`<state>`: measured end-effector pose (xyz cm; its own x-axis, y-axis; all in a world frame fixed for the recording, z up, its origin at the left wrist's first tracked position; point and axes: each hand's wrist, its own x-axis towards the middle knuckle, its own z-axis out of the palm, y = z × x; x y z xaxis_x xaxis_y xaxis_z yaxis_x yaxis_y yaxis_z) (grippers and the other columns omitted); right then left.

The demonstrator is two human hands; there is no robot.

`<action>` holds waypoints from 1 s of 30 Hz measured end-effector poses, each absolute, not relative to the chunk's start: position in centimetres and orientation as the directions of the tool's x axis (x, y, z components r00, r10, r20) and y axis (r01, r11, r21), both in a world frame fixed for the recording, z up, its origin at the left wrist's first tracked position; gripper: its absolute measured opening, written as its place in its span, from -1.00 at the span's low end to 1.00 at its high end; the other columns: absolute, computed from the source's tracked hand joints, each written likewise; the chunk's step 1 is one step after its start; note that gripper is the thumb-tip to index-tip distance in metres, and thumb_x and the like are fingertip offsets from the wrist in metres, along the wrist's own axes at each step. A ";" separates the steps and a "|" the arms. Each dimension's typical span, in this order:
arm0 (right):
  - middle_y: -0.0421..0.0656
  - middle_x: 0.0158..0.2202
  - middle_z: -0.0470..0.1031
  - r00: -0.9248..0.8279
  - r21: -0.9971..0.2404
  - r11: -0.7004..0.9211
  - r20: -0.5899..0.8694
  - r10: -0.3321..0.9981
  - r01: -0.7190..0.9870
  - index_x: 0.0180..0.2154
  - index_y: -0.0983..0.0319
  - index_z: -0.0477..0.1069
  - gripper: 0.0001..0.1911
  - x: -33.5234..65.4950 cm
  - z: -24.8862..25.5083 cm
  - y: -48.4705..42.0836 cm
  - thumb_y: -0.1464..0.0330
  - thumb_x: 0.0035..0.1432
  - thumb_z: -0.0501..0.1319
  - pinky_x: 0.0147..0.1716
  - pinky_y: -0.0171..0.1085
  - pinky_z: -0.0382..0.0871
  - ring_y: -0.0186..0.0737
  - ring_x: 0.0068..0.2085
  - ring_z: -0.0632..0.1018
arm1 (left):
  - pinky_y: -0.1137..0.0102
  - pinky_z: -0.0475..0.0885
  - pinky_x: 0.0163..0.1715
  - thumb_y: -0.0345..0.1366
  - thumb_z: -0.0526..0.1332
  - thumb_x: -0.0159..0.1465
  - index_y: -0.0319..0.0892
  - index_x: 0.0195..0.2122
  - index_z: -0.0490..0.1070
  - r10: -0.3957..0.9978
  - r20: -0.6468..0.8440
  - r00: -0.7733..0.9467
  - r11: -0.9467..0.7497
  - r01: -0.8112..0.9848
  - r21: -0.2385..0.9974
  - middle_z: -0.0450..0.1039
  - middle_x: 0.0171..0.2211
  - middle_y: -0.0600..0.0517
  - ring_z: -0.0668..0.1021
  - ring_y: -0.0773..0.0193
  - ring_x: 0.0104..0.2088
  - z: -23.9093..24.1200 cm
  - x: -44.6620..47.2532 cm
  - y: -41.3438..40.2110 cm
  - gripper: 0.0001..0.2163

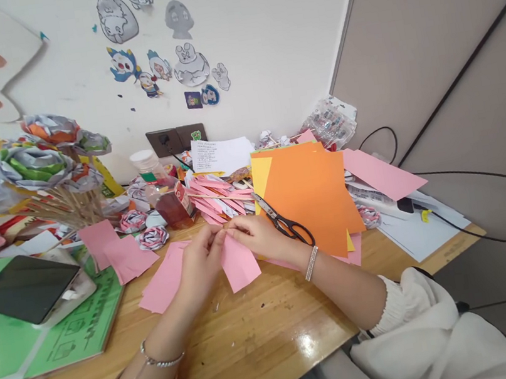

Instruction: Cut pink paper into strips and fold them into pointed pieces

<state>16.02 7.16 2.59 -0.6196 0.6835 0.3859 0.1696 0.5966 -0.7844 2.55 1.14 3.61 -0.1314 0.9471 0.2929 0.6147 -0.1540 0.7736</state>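
Note:
Both hands meet over the wooden table (257, 347) and pinch the top edge of a small pink paper sheet (240, 266). My left hand (202, 263) grips its upper left corner with closed fingers. My right hand (260, 236) holds the upper right part, fingers curled. The sheet hangs down toward me, slightly tilted. More loose pink sheets (164, 279) lie flat just left of my left hand. Black-handled scissors (286, 222) rest on a stack of orange paper (313, 196) right behind my right hand.
A bundle of paper flowers on sticks (35, 168) stands at the left, above a dark tablet (25, 288) on a green mat (67, 344). Small rolled paper roses (153, 237), a jar (172, 204), folded pink strips (216, 198) and cables (477, 225) crowd the back and right.

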 end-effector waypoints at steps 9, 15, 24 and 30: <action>-0.24 -0.49 0.33 -0.673 -0.768 0.607 0.342 0.656 0.202 -0.46 0.27 0.29 -0.78 16.3 2.9 7.3 0.34 0.17 -0.01 -0.49 -0.41 0.12 -0.39 -0.46 0.32 | 0.50 0.20 -0.55 -0.15 0.06 0.17 -0.14 -0.44 0.30 0.944 0.290 -0.158 -0.151 0.572 0.806 0.31 -0.55 0.15 0.34 0.35 -0.53 3.6 2.3 1.0 -0.82; -0.27 -0.59 0.23 -0.633 -0.754 0.607 0.347 0.692 0.250 -0.57 0.28 0.24 -0.75 16.3 3.2 7.3 0.40 0.13 0.01 -0.53 -0.42 0.07 -0.41 -0.52 0.25 | 0.49 0.23 -0.56 -0.12 0.15 0.09 -0.16 -0.43 0.31 0.975 0.184 -0.125 -0.108 0.454 0.884 0.38 -0.54 0.11 0.39 0.33 -0.52 4.3 2.1 1.2 -0.80; -0.22 -0.50 0.37 -0.641 -0.752 0.606 0.335 0.690 0.260 -0.47 0.28 0.34 -0.80 16.3 3.1 7.4 0.42 0.15 0.02 -0.48 -0.41 0.12 -0.38 -0.46 0.33 | 0.48 0.24 -0.54 -0.08 0.17 0.04 -0.17 -0.51 0.31 0.988 0.059 -0.142 -0.009 0.333 0.943 0.34 -0.59 0.14 0.37 0.34 -0.54 4.9 2.4 1.2 -0.76; -0.22 -0.47 0.39 -0.669 -0.736 0.616 0.310 0.675 0.280 -0.44 0.27 0.34 -0.81 16.5 3.1 7.7 0.39 0.16 0.02 -0.47 -0.41 0.14 -0.37 -0.43 0.36 | 0.48 0.17 -0.59 -0.09 0.14 0.08 -0.15 -0.58 0.30 0.978 0.153 -0.140 -0.068 0.477 0.876 0.23 -0.65 0.16 0.30 0.36 -0.58 4.9 2.1 1.2 -0.75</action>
